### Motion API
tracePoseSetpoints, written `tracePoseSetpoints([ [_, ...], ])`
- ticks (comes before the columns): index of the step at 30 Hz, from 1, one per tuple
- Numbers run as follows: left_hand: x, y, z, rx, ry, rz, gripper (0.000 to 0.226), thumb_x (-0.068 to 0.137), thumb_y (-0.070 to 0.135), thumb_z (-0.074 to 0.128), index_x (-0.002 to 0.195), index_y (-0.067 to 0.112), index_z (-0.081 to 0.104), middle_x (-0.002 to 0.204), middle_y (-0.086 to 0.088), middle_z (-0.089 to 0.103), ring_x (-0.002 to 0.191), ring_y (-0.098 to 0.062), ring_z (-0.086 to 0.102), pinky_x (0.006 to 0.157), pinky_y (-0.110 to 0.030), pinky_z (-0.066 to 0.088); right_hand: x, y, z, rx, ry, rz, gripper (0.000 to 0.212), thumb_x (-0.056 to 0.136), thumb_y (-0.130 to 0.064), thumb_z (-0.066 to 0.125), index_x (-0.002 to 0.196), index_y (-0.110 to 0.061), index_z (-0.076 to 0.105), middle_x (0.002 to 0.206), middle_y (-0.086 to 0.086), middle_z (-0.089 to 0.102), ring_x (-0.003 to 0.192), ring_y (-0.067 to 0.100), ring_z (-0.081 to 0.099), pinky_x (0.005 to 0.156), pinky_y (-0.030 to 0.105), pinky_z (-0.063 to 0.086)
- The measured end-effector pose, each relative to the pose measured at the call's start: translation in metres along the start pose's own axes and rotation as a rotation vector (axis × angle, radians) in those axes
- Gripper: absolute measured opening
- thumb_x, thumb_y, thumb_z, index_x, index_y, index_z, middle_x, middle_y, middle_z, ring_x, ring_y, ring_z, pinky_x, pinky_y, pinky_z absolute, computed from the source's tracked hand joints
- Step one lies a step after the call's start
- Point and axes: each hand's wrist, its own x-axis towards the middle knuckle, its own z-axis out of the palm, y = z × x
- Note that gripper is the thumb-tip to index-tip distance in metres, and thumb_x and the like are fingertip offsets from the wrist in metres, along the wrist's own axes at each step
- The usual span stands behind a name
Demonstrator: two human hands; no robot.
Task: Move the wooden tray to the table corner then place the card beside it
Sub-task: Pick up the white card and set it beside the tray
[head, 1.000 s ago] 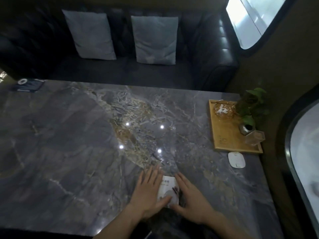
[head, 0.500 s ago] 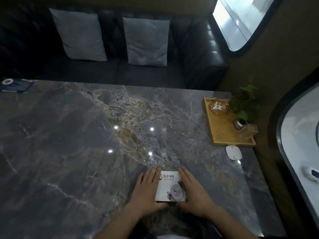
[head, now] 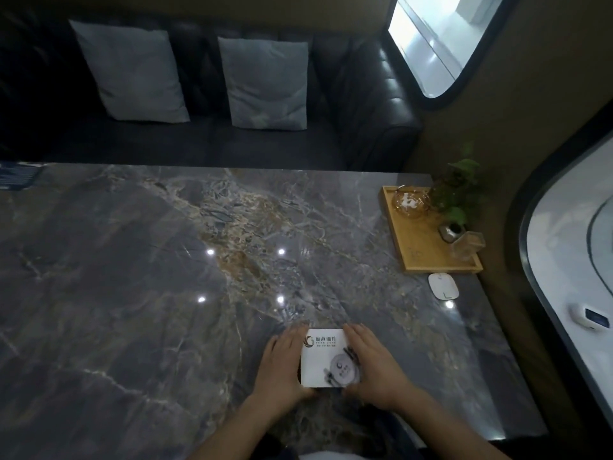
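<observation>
The wooden tray (head: 421, 250) lies at the far right corner of the marble table (head: 132, 293); it carries a glass ashtray (head: 409, 202), a small potted plant (head: 456, 207) and a clear holder (head: 467, 245). A white card (head: 326, 355) with a logo and a round picture sits near the table's front edge. My left hand (head: 282, 366) presses its left side and my right hand (head: 371, 363) its right side, fingers flat and pointing forward, thumbs at the card's near edge.
A white oval device (head: 442, 285) lies just in front of the tray. A dark leaflet (head: 18, 175) rests at the far left edge. Behind the table stands a black sofa (head: 365, 104) with two grey cushions. A curved wall runs along the right.
The card shows more fully between my hands, which have spread slightly apart along its sides. The camera view has shifted a little; the tray stays in place.
</observation>
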Motion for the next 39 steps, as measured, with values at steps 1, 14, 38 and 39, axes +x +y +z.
tracePoseSetpoints([
  [1,-0.001,0.001,-0.002,-0.037,0.002,-0.002,0.111,0.064,0.074,0.065,0.153,0.026,0.019,0.158,0.008,0.031,0.144,-0.011,0.027,0.120,-0.039,0.015,0.000,-0.001,0.001,0.009,-0.008,-0.013,0.114,0.069,-0.058,0.071,0.152,-0.011,0.009,0.160,0.006,0.012,0.147,0.019,0.006,0.115,0.025,0.004],
  [14,0.001,0.001,-0.048,-0.419,-0.068,0.169,0.102,0.062,0.042,0.087,0.141,0.053,0.024,0.143,0.031,0.034,0.119,0.006,0.050,0.092,-0.031,0.055,0.014,-0.005,-0.031,0.732,0.160,0.249,0.029,0.092,-0.019,0.064,0.120,-0.011,0.064,0.099,0.002,0.075,0.087,0.015,0.072,0.076,0.032,0.060],
  [38,0.037,0.099,0.017,-1.271,0.069,-0.367,0.063,0.060,0.019,0.088,0.117,0.012,0.062,0.094,0.000,0.078,0.094,-0.020,0.074,0.063,-0.038,0.061,-0.027,0.073,-0.059,1.326,0.394,0.375,0.022,0.088,-0.004,0.065,0.110,-0.005,0.063,0.103,0.014,0.075,0.090,0.027,0.072,0.069,0.031,0.060],
  [39,0.039,0.109,0.021,-1.266,0.072,-0.369,0.058,0.063,0.015,0.084,0.116,0.012,0.062,0.094,0.000,0.078,0.094,-0.021,0.074,0.064,-0.039,0.061,-0.030,0.079,-0.061,1.334,0.404,0.379,0.023,0.088,-0.004,0.066,0.111,-0.004,0.063,0.103,0.015,0.075,0.091,0.027,0.072,0.068,0.030,0.060],
])
